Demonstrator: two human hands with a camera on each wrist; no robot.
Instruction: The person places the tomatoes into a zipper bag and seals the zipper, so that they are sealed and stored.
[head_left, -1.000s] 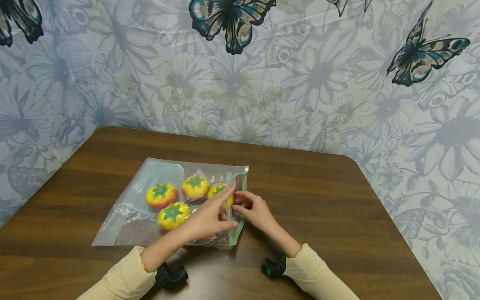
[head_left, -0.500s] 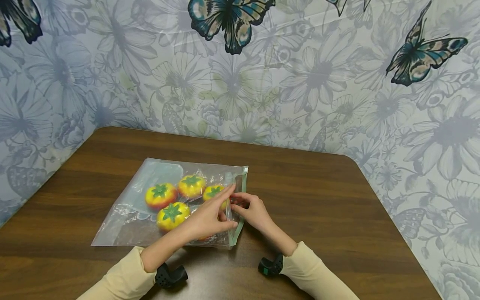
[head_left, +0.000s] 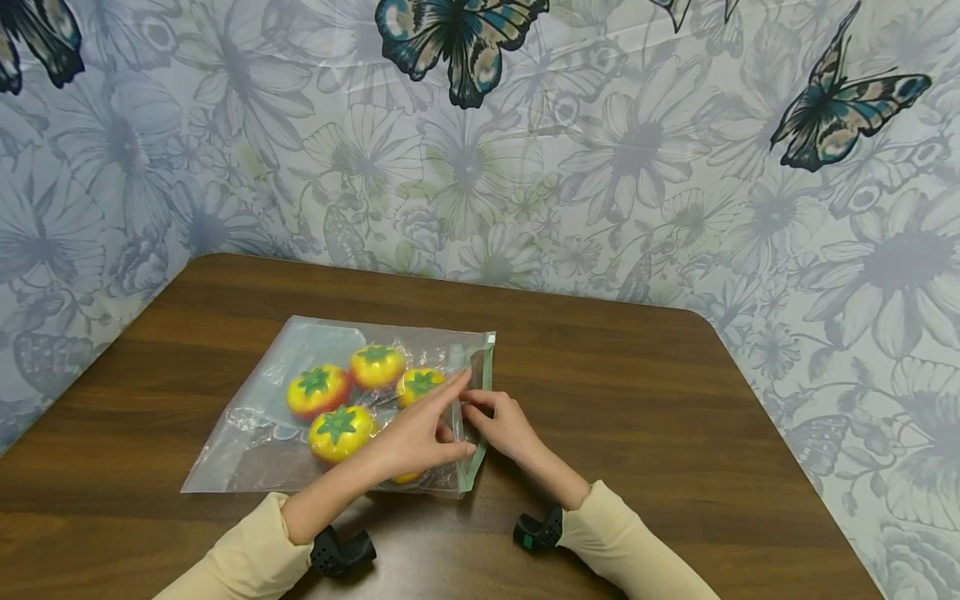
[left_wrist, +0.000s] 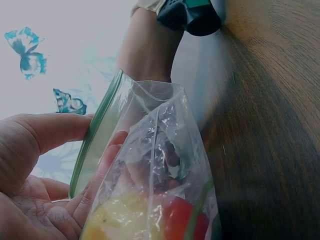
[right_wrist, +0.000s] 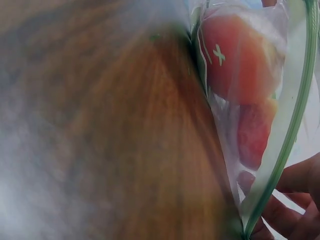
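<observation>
A clear zip bag (head_left: pixel 225 467) lies on the table with its green-edged mouth to the right. In it are several yellow-and-red fruits (head_left: pixel 318 392) with green star-shaped tops. My left hand (head_left: pixel 420 435) reaches across the bag at its mouth and covers part of the fruits; in the left wrist view its thumb (left_wrist: pixel 60 131) and fingers hold the green rim (left_wrist: pixel 100 122). At the right side of the mouth, my right hand (head_left: pixel 508 427) pinches the rim with bent fingers. Through the film, the right wrist view shows a fingertip (right_wrist: pixel 245 181) below the red fruit (right_wrist: pixel 240 60).
The brown wooden table (head_left: pixel 637 417) extends on every side of the bag. Behind it stands a wall (head_left: pixel 480 183) with flower patterns and butterflies. Black wrist cameras (head_left: pixel 341 552) sit at both cuffs.
The fruits in the bag have slid a little to the left, away from the mouth. My right hand has shifted slightly left and down; my left hand has stayed in place.
</observation>
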